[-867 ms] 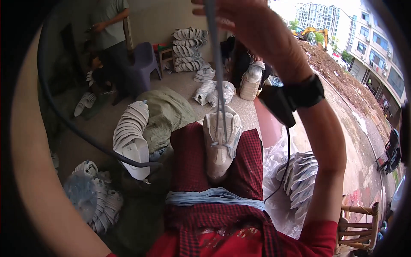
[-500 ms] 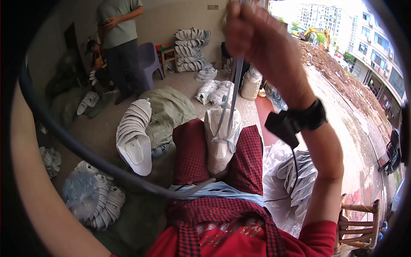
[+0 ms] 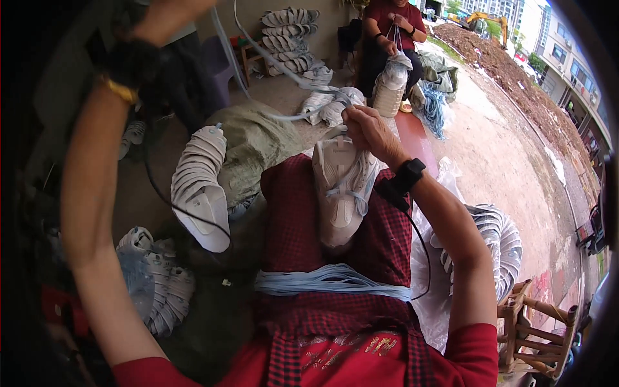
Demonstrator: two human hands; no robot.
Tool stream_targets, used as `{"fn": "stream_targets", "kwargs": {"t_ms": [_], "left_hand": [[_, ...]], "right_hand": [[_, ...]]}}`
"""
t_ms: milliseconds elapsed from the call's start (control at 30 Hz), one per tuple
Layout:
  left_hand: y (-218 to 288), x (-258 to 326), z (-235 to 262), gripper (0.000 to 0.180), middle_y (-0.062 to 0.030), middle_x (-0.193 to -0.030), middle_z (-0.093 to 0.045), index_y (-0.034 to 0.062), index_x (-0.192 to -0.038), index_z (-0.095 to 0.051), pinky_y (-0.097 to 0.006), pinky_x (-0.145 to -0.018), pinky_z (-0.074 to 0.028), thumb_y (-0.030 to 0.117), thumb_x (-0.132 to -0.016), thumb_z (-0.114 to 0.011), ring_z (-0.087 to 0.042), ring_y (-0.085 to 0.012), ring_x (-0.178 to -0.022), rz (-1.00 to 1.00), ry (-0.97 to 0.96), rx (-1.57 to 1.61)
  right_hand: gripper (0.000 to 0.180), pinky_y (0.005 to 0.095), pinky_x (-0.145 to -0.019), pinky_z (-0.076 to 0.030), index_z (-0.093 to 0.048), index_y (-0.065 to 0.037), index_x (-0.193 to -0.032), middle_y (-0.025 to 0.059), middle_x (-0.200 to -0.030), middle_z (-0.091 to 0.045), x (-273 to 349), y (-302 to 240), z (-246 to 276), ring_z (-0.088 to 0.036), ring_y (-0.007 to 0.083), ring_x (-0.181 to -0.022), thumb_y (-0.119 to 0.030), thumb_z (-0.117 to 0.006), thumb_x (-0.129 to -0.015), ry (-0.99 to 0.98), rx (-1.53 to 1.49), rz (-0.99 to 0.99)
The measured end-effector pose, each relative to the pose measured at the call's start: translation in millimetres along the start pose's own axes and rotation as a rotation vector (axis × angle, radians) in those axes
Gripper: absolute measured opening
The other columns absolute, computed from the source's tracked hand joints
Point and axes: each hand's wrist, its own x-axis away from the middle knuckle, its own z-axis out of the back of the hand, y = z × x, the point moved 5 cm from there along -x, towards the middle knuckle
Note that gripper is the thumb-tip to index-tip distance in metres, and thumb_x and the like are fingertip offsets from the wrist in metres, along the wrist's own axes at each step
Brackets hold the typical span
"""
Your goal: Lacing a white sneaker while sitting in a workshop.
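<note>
On my lap, between my thighs, stands a white shoe upper [image 3: 338,193], toe toward me, with a pale blue shoelace [image 3: 277,64] threaded across its lower eyelets. My right hand [image 3: 374,133] is closed on the lace at the top of the upper. From there the lace loops up and left toward my raised left hand [image 3: 169,20]. That hand is blurred and its fingers are cut off by the top edge, so its grip does not show. A bundle of pale blue laces [image 3: 332,280] lies across my lap.
Stacked white uppers [image 3: 201,174] lean on a green sack [image 3: 258,138]; more uppers [image 3: 158,277] lie lower left and others [image 3: 493,245] at right by a bamboo stool [image 3: 538,329]. A seated co-worker [image 3: 393,29] holds laces above stacked uppers. A black cable [image 3: 429,258] hangs from my right wrist.
My right hand has come down from high above to the top of the upper. My left hand has swung up to the upper left. The lace now arcs left instead of standing straight up.
</note>
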Motion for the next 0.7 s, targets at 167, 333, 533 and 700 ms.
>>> {"fn": "stream_targets", "kwargs": {"t_ms": [167, 333, 533, 700], "left_hand": [[187, 209, -34, 0.022, -0.0084, -0.080, -0.069, 0.0010, -0.094, -0.067, -0.031, -0.070, -0.052, 0.016, -0.081, -0.075, -0.065, -0.0159, -0.074, 0.624, -0.969, 1.228], [246, 255, -32, 0.022, -0.0049, -0.075, -0.066, -0.0011, -0.086, -0.068, -0.028, -0.068, -0.050, 0.018, -0.082, -0.078, -0.061, -0.0116, -0.072, 0.669, -0.955, 1.269], [240, 264, -44, 0.017, -0.0068, -0.076, -0.067, -0.0001, -0.082, -0.068, -0.030, -0.071, -0.051, 0.015, -0.078, -0.076, -0.064, -0.0158, -0.072, 0.572, -0.866, 1.363], [232, 259, -47, 0.011, -0.0022, -0.083, -0.063, 0.0020, -0.085, -0.066, -0.029, -0.074, -0.048, 0.012, -0.085, -0.070, -0.058, -0.0099, -0.079, 0.403, -1.230, 1.501]], "right_hand": [[0.018, 0.0210, -0.042, -0.020, -0.050, -0.010, -0.090, -0.0096, -0.064, -0.029, 32, 41, -22, -0.027, 0.0025, -0.049, -0.020, -0.043, -0.103, 0.001, -0.863, -0.855], [0.017, 0.0223, -0.042, -0.023, -0.050, -0.007, -0.090, -0.0075, -0.064, -0.030, 30, 36, -30, -0.030, 0.0024, -0.050, -0.016, -0.040, -0.100, -0.092, -1.165, -0.860], [0.015, 0.0218, -0.043, -0.023, -0.050, -0.007, -0.090, -0.0083, -0.064, -0.029, 25, 33, -28, -0.029, 0.0021, -0.051, -0.013, -0.041, -0.099, -0.106, -1.034, -0.803], [0.017, 0.0230, -0.040, -0.017, -0.051, -0.009, -0.087, -0.0089, -0.059, -0.027, 26, 34, -31, -0.023, 0.0039, -0.046, -0.017, -0.043, -0.101, -0.043, -1.200, -0.909]]}}
